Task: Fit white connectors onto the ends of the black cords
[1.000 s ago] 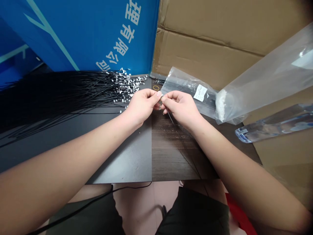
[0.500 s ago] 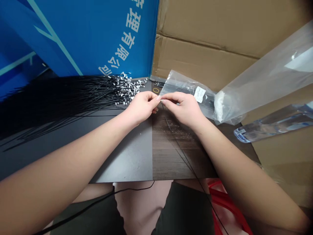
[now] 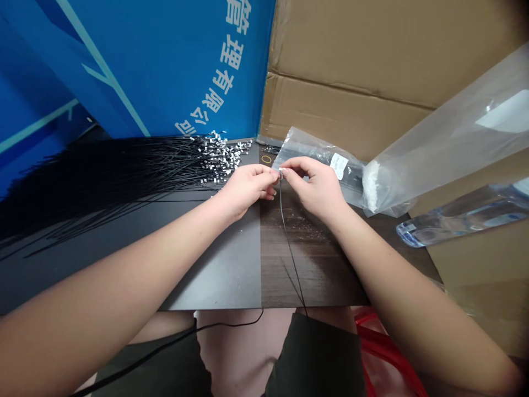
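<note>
My left hand [image 3: 247,187] and my right hand [image 3: 314,185] meet fingertip to fingertip over the dark table [image 3: 215,270]. Both pinch the small white tip of one thin black cable [image 3: 289,248], which hangs straight down from my fingers and runs off the table's front edge. A big heap of the same black cables with white tips [image 3: 124,171] lies to the left of my left hand. Just behind my right hand is a clear plastic bag of dark parts with a white label [image 3: 330,162].
A blue printed panel [image 3: 165,66] and a cardboard box wall [image 3: 372,66] stand behind the table. Large clear plastic bags [image 3: 446,149] lie at the right. A red object [image 3: 384,353] shows below the table edge, and a black cord [image 3: 165,344] crosses my lap.
The thin black cable has swung from a slant toward the right into a straight drop from my fingers. Both hands stay pinched together at its tip.
</note>
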### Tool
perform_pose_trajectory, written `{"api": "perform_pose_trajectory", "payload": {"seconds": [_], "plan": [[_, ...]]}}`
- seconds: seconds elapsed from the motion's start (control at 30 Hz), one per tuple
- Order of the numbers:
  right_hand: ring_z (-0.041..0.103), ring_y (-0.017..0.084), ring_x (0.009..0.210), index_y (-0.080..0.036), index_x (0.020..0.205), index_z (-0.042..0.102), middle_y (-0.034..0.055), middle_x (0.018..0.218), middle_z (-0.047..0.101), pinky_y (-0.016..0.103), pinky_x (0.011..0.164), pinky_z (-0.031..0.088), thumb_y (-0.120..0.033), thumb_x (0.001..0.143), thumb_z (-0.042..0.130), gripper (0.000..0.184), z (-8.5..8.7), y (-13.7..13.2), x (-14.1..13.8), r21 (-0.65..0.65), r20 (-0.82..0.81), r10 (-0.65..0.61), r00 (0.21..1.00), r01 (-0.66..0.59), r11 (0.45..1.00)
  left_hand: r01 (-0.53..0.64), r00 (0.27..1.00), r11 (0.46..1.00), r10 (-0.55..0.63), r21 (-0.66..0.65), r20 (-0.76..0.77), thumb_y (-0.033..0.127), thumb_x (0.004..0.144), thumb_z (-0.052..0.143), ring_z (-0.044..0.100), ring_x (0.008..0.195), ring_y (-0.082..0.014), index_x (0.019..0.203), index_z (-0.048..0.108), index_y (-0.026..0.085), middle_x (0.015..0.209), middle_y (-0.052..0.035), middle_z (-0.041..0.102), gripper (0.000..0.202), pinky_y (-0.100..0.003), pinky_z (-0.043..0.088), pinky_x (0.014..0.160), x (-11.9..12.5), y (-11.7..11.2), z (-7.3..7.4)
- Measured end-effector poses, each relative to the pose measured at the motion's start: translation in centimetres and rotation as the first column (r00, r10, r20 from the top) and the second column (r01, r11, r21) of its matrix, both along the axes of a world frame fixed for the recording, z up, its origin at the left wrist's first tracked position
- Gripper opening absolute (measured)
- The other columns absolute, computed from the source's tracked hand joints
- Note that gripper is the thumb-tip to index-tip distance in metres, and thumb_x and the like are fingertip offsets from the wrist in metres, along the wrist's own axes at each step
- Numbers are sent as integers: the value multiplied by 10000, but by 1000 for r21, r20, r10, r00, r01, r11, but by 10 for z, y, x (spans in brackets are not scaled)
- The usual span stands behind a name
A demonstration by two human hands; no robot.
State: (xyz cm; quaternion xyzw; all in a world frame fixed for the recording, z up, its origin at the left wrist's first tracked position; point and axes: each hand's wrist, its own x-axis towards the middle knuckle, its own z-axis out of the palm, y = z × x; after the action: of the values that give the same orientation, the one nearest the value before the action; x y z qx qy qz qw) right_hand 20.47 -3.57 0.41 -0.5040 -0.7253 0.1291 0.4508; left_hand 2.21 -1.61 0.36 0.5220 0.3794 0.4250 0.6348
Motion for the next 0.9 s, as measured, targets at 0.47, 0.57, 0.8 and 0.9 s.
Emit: {"api": "perform_pose_trajectory", "payload": {"seconds": [0.47, 0.57, 0.8, 0.9], "plan": [[709, 213, 909, -244, 965, 793, 34, 1005, 819, 374, 875, 544, -269, 974, 680, 116, -1, -1, -2, -3, 23, 7, 1000, -7, 1000, -44, 994, 989, 57, 141, -89, 183, 866, 698, 604, 634, -105, 735, 677, 160, 697, -9, 653, 135, -250, 498, 642, 2, 3, -4], [704, 214, 911, -244, 962, 788, 34, 1008, 817, 377, 881, 544, -281, 976, 680, 116, -1, -1, -3, -4, 22, -7, 1000, 7, 1000, -60, 987, 976, 89, 210, -133, 143, 857, 662, 581, 621, -104, 699, 663, 161, 666, -5, 643, 159, -248, 491, 647, 2, 3, -2], [701, 223, 928, -231, 954, 780, 50, 1011, 813, 385, 903, 538, -256, 981, 657, 128, -5, 0, -7, 7, 34, -9, 999, 9, 1000, -68, 979, 963, 115, 260, -168, 142, 840, 650, 569, 628, -114, 658, 642, 168, 660, -8, 644, 184, -257, 468, 653, 1, 3, -2], [706, 225, 939, -226, 954, 777, 54, 1010, 813, 384, 911, 539, -242, 986, 652, 131, -7, 0, -7, 36, 52, 0, 999, -2, 999, -70, 978, 960, 119, 270, -171, 148, 824, 653, 567, 631, -118, 651, 640, 170, 653, -8, 644, 174, -261, 458, 655, 1, 4, -4]]}}
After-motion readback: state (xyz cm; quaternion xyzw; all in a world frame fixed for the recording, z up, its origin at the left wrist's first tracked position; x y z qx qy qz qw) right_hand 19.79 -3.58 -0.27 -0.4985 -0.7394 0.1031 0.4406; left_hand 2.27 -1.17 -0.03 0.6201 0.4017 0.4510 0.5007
